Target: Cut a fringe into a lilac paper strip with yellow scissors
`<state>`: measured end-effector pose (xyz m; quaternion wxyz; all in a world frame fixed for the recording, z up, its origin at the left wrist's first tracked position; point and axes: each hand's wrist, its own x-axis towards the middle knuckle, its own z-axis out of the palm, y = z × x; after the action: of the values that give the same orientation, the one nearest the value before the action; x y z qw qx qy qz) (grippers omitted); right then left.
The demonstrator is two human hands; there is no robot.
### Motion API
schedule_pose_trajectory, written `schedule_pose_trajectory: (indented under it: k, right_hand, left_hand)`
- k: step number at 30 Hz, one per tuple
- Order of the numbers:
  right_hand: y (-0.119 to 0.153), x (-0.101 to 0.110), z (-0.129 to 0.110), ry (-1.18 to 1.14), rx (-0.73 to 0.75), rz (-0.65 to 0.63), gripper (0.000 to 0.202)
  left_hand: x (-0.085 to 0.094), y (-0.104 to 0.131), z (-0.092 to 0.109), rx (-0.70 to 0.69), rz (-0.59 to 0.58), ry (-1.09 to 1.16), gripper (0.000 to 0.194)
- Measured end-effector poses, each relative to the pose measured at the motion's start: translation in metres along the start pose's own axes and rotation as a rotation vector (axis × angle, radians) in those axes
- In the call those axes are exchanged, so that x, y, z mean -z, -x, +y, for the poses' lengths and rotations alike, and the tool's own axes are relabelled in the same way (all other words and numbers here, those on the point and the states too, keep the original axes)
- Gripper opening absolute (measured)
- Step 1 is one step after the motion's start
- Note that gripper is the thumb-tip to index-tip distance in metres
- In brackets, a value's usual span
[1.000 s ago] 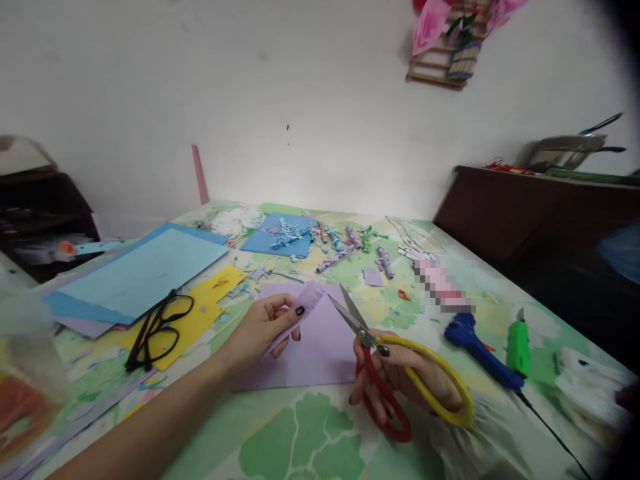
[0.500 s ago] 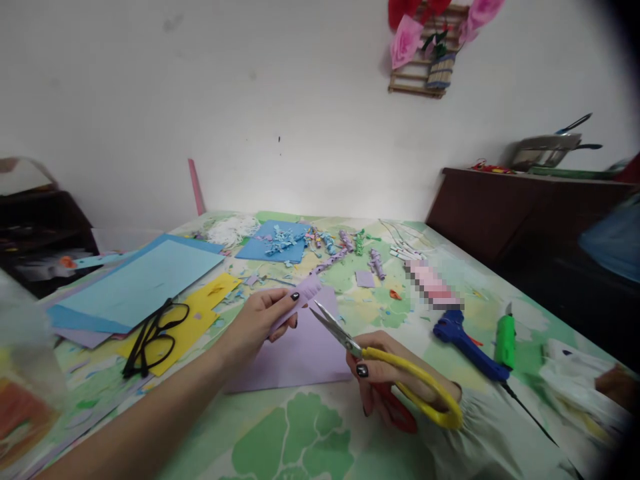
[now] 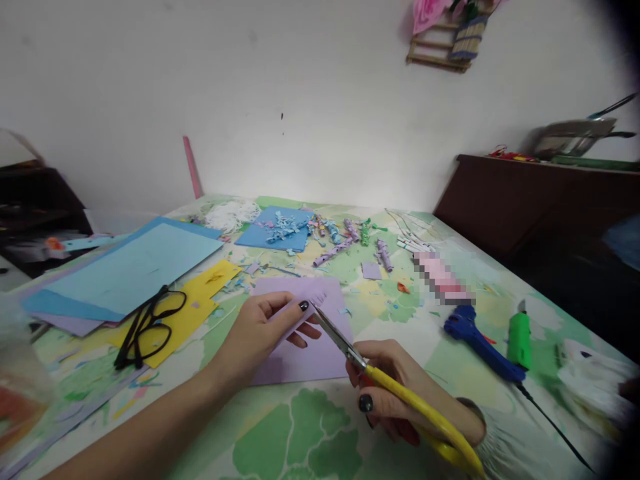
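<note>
1. Head view: left hand (image 3: 275, 321) pinches a lilac strip (image 3: 316, 292), six o'clock from centre, over a lilac sheet (image 3: 310, 363).
2. Right hand (image 3: 395, 377) grips scissors (image 3: 357, 358), blades nearly together, towards ten o'clock.
3. Strip's tip is fringed; its finger-covered part cannot be judged.

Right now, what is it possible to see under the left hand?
A flat purple sheet shows beneath the left hand, on the patterned tablecloth. Whatever the hand and its purple strip cover cannot be seen.

Fringed lilac paper strip (image 3: 317, 295), tilted, yellow-and-red scissors (image 3: 359, 361), blades nearly closed, tips by fringe
</note>
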<state>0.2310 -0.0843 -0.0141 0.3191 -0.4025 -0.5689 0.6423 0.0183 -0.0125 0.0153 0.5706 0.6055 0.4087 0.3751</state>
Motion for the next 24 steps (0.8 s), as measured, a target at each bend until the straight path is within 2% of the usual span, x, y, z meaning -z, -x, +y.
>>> schedule_pose_trajectory:
  k: [8,24]
  right_hand:
    - [0.001,-0.007,0.000,-0.019,-0.027,0.037,0.050]
    - [-0.002,-0.014,-0.004,0.093,-0.065,0.116,0.031]
  left_hand:
    - [0.005,0.003,-0.001,0.075,-0.007,-0.002,0.019]
    - [0.005,0.006,-0.006,0.094,-0.019,0.117,0.015]
